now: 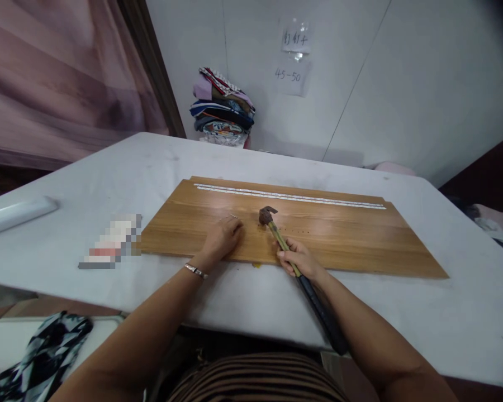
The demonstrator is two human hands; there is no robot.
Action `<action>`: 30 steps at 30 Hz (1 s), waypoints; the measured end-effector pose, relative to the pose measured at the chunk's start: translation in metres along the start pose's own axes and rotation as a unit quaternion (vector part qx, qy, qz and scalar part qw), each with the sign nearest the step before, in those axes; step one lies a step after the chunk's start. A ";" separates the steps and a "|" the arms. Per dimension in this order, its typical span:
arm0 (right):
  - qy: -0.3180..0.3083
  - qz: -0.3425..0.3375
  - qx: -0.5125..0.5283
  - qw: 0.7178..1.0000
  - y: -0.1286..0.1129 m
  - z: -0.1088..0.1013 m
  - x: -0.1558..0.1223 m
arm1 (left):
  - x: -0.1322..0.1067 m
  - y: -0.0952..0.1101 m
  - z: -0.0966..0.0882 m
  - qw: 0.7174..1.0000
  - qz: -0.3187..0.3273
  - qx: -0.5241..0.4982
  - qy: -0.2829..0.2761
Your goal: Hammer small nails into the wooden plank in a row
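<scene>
My right hand grips a claw hammer partway up its handle, wrapped around the yellowish part above the black grip. The rusty head hovers over or rests on a long brown wooden board; I cannot tell which. A row of small dark dots, perhaps nail heads or holes, runs along the board to the right of the head. To the left of the hammer, my left hand rests on the board with its fingers curled closed. What they hold, if anything, is hidden. A thin shiny bit shows near its knuckles.
Two white marked strips run along the board's far side. The board lies on a white-covered table. At left are a pixelated object and a clear plastic roll. Folded cloths are piled by the wall.
</scene>
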State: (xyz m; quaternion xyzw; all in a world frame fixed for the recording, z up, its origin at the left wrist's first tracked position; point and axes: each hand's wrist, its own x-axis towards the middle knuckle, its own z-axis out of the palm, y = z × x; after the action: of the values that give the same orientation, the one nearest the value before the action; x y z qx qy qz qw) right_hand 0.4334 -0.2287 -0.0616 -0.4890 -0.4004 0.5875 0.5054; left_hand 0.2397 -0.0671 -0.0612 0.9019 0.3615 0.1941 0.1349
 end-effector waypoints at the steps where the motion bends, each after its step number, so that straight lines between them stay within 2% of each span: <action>1: 0.001 -0.003 0.003 1.000 0.000 0.000 0.000 | 0.000 0.001 -0.001 1.000 0.001 0.010 0.002; 10: -0.001 0.000 0.010 1.000 0.001 0.000 0.000 | -0.004 0.006 -0.005 0.995 -0.040 0.085 0.035; 18: -0.007 -0.008 0.016 1.000 0.001 -0.001 0.000 | -0.007 0.003 -0.016 0.983 -0.080 0.165 -0.009; 24: -0.010 -0.010 0.006 1.000 0.001 -0.002 0.000 | -0.002 0.002 -0.024 0.971 -0.085 0.214 -0.071; 30: -0.011 -0.009 0.012 1.000 0.003 -0.002 0.001 | 0.001 0.000 -0.019 0.970 -0.067 0.226 -0.059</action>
State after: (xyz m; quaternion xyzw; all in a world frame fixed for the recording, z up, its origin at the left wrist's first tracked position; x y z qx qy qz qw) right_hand 0.4349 -0.2285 -0.0646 -0.4730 -0.4032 0.5930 0.5119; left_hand 0.2318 -0.0649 -0.0437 0.8927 0.4468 0.0441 -0.0381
